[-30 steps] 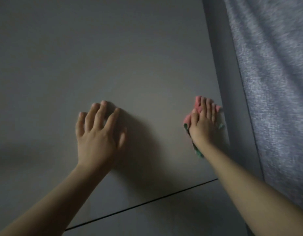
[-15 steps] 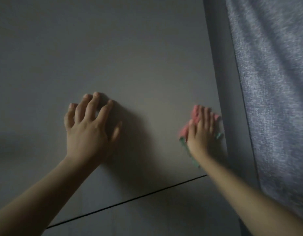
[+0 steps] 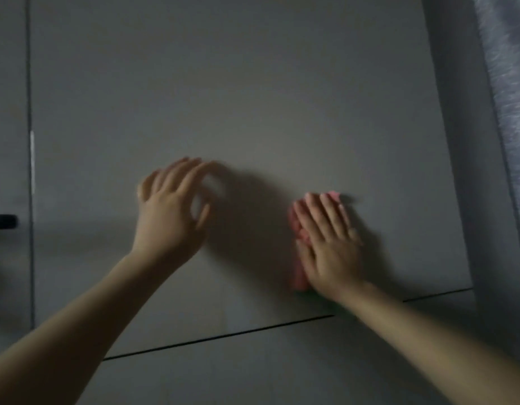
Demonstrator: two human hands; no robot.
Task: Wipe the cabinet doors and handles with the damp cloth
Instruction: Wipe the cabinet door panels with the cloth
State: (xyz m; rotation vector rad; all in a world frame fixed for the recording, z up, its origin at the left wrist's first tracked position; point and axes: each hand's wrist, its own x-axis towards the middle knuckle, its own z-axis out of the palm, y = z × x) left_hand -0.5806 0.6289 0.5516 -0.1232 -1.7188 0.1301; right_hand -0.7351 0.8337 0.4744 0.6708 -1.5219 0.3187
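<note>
Cloth (image 3: 299,252), pink, lies flat against the grey cabinet door (image 3: 252,97) under the right hand (image 3: 330,244), showing past its straight, close-set fingers and thumb side. Left hand (image 3: 168,217) rests beside it, fingers loosely spread.

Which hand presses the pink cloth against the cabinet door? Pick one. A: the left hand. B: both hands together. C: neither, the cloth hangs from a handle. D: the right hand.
D: the right hand lies flat, fingers straight, over the pink cloth on the cabinet door, while the left hand is apart from the cloth, its fingertips toward bare door.
</note>
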